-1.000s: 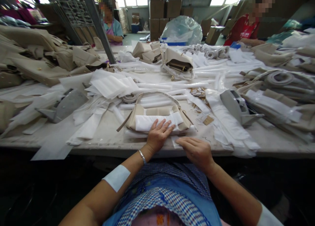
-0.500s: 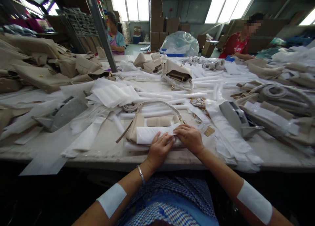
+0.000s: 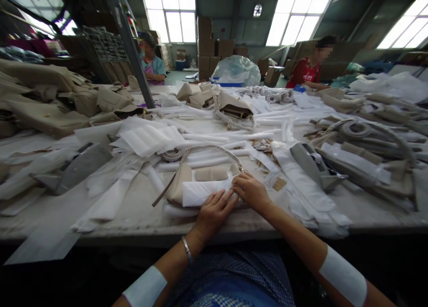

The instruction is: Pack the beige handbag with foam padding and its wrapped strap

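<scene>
I look down through the head camera at a beige handbag [image 3: 210, 174] on a pale, cluttered worktable [image 3: 140, 213], centred near its front edge. The bag's handle [image 3: 214, 147] arches up behind it, and a white sheet [image 3: 197, 194] covers the lower part of its front.

My left hand [image 3: 216, 211] lies palm down on the sheet, fingers extended and close together, pressing rather than gripping. My right hand [image 3: 250, 191] is bent over the sheet's right end, its fingertips bunched just beside the left fingers; I cannot tell whether they pinch anything. A silver bracelet [image 3: 186, 249] circles the left wrist, and each forearm bears a white patch [image 3: 344, 275].

To the left are a grey device [image 3: 78, 168] and a fan of thin white sheets [image 3: 152, 136]. Just behind the handbag sits a coiled strip [image 3: 172, 155]. To the right I see scattered brown tags [image 3: 262, 145], long white sleeves [image 3: 301, 182] and a second grey device [image 3: 312, 166]. Beige bags are heaped at far left [image 3: 40, 106]; another bag stands open [image 3: 236, 108] farther back.

Across the table are a person in light blue [image 3: 157, 68] and a person in red [image 3: 302, 71].
</scene>
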Tool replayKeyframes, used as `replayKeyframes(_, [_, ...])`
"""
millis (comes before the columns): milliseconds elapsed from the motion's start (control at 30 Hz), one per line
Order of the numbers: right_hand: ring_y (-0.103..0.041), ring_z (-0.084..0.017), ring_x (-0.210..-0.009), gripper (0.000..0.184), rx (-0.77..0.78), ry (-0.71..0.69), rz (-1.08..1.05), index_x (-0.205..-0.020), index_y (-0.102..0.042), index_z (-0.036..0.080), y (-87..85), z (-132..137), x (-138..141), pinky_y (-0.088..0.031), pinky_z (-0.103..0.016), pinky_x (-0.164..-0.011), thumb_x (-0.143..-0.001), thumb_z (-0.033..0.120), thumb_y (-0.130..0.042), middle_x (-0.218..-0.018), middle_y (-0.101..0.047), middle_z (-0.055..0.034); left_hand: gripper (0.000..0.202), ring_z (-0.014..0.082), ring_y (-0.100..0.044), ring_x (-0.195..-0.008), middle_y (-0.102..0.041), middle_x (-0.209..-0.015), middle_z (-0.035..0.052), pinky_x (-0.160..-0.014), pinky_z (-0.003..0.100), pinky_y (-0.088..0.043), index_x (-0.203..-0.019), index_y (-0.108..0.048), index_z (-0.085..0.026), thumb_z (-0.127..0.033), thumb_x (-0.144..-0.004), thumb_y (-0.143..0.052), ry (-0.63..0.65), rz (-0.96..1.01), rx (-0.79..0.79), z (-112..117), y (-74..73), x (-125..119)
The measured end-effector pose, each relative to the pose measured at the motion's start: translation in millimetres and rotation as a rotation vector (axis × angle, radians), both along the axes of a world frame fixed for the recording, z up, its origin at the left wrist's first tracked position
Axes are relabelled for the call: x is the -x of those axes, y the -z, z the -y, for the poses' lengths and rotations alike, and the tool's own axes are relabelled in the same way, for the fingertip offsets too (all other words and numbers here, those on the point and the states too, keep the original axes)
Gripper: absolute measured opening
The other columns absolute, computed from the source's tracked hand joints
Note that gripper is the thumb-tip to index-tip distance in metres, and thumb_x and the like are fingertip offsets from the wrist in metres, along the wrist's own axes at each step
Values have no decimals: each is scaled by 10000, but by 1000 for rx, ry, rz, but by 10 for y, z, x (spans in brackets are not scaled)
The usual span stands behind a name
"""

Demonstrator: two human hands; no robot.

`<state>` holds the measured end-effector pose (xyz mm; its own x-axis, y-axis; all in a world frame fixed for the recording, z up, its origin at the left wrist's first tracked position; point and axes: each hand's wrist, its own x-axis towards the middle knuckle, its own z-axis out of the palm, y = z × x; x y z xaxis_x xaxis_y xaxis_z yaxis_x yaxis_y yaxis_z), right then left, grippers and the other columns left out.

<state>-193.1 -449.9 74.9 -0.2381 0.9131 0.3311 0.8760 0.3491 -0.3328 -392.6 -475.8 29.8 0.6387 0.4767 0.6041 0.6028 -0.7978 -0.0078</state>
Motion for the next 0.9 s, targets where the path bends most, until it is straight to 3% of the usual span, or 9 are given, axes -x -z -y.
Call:
replayKeyframes(133, [-603, -201, -984, 80, 0, 21, 1, -845, -675, 226, -10, -52, 2, -520, -296, -806, -830, 230, -753, -1000, -664, -32, 372, 248, -591, -1235, -594, -1391, 56, -1031, 402, -507, -1336, -562, -205, -159, -973, -496, -14, -56, 5, -7, -24, 4])
replayKeyframes(333, [-636, -199, -913, 59, 26, 109, 16, -847, -671, 226, -29, -86, 67, -523, -283, -735, -848, 229, -729, -957, -667, -32, 432, 243, -618, -1197, -621, -1355, 72, -1006, 383, -523, -1337, -565, -154, -68, -931, -444, -59, -54, 8, -5, -43, -57])
replayKeyframes(433, [-664, -170, -905, 88, -10, 41, -87, -953, -676, 232, -57, -62, -100, -532, -263, -776, -888, 174, -665, -1024, -684, -28, 492, 248, -631, -1177, -625, -1349, 71, -983, 384, -535, -1345, -564, -147, -31, -889, -419, -53, -43, 22, -11, -45, -69])
replayKeyframes(500, [-667, -169, -990, 164, -77, -28, -171, -1060, -669, 242, -117, -32, -406, -525, -276, -881, -917, 177, -621, -1109, -690, -38, 519, 254, -635, -1171, -624, -1350, 67, -966, 385, -541, -1352, -563, -154, -28, -874, -408, -37, -29, 16, -29, -32, -65])
replayKeyframes(567, [-647, -196, -1084, 201, -137, 58, -198, -1121, -664, 239, -225, 17, -872, -497, -324, -975, -932, 223, -598, -1160, -691, -55, 524, 258, -639, -1163, -627, -1345, 63, -957, 386, -541, -1349, -574, -161, -37, -870, -402, -30, -14, -8, -48, -12, -57])
replayKeyframes(700, [-631, -253, -1109, 251, -38, 636, -129, -1120, -685, 197, -499, 105, -1989, -481, -374, -982, -912, 279, -571, -1216, -679, -103, 539, 248, -628, -1180, -609, -1367, 53, -975, 379, -524, -1357, -573, -149, -32, -865, -388, -42, -65, -44, -63, 20, -38])
replayKeyframes(800, [-675, -276, -967, 206, 100, 817, -134, -948, -725, 164, -634, 57, -2594, -516, -371, -868, -895, 294, -574, -960, -743, -129, 547, 236, -609, -1207, -579, -1401, 40, -1003, 367, -501, -1373, -559, -151, -27, -872, -379, -57, -121, -62, -64, 32, -26])
replayKeyframes(900, [-691, -237, -718, 284, 284, 864, -200, -772, -712, 174, -666, -88, -2829, -544, -322, -671, -924, 357, -558, -689, -715, -93, 549, 229, -606, -1210, -571, -1410, 35, -1009, 366, -493, -1374, -558, -156, -29, -876, -367, -73, -138, -84, -64, 47, -21])
